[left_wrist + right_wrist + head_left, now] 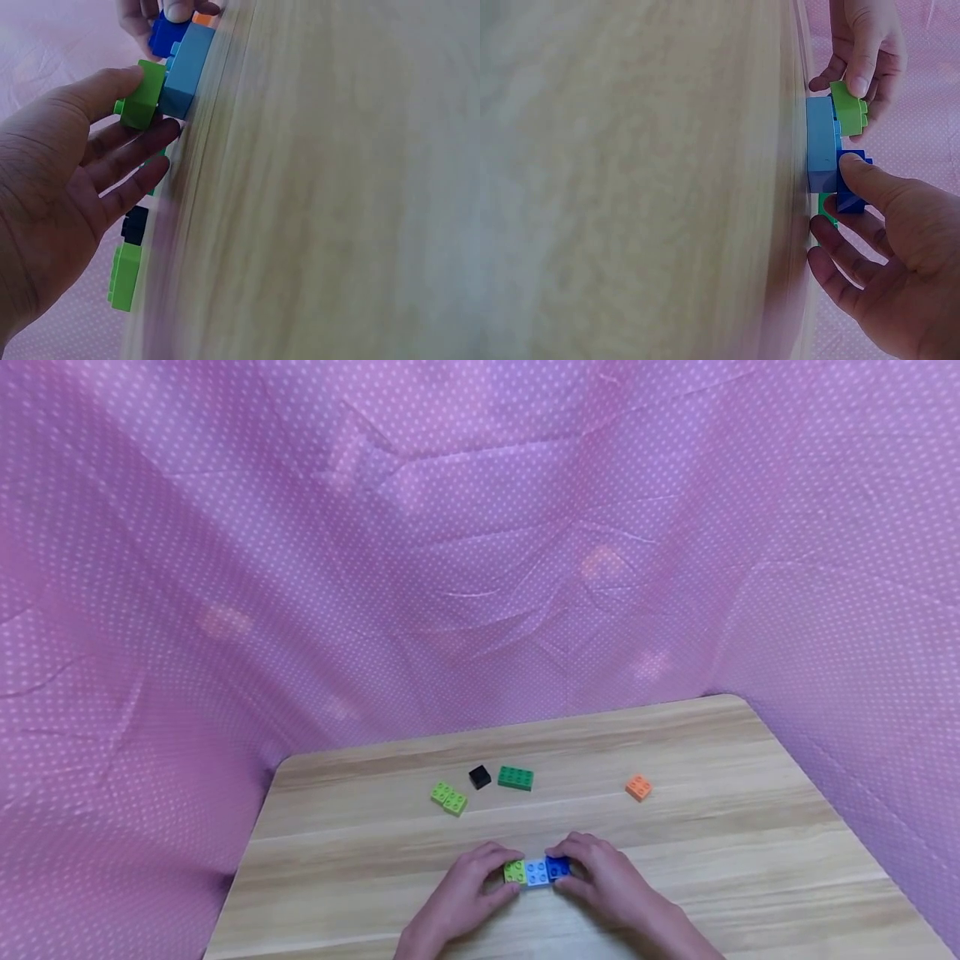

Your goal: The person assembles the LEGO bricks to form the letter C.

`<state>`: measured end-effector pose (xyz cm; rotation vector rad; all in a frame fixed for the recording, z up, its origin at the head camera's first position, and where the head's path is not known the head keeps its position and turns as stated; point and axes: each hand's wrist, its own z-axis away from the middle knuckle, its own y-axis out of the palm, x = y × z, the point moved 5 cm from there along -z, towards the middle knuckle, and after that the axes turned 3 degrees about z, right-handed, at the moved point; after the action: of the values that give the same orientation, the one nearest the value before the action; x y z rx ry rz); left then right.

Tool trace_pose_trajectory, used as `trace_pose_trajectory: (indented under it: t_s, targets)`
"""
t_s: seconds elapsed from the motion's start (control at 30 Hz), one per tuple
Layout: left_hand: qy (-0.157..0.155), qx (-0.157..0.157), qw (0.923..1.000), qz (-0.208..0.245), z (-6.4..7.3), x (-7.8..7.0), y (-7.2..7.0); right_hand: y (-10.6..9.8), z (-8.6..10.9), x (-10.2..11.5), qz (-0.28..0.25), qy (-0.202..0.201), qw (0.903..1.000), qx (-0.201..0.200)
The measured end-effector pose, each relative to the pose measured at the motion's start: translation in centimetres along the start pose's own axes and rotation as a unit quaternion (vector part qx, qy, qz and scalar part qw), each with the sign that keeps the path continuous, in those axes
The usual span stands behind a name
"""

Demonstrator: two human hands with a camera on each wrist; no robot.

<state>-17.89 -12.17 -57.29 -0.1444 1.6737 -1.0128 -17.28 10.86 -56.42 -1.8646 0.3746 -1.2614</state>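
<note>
A light blue brick (537, 872) lies on the table between both hands, studs up. My left hand (468, 892) pinches a lime green brick (513, 872) between thumb and fingers at its left end. In the left wrist view that lime brick (142, 96) looks slightly tilted against the studded top of the light blue brick (187, 71). At the other end, my right hand (613, 883) pinches a dark blue brick (557, 867). The right wrist view has this dark blue brick (851, 187) at the light blue brick's top; whether either is pressed fully down I cannot tell.
Farther back on the wooden table (337, 860) lie two lime green bricks (454, 802) side by side, a black brick (480, 777) and a longer green brick (515, 777). An orange brick (638, 787) lies to the right. Pink dotted cloth (480, 568) hangs around the table.
</note>
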Motion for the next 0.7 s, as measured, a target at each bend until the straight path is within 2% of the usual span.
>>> trace_pose_trajectory:
  t_s: [0.23, 0.37, 0.7]
  targets:
    - [0.010, -0.001, 0.9992, 0.037, -0.14, 0.04, 0.13, -0.03, 0.01, 0.01, 0.009, -0.002, 1.0000, 0.000]
    - [0.005, -0.001, 0.9987, 0.051, -0.29, -0.17, 0.03, -0.10, -0.06, 0.01, 0.010, -0.002, 0.9999, 0.003]
    - [-0.011, 0.001, 0.9993, 0.036, -0.40, -0.39, 0.14, 0.08, -0.07, -0.13, -0.004, 0.004, 0.9999, 0.016]
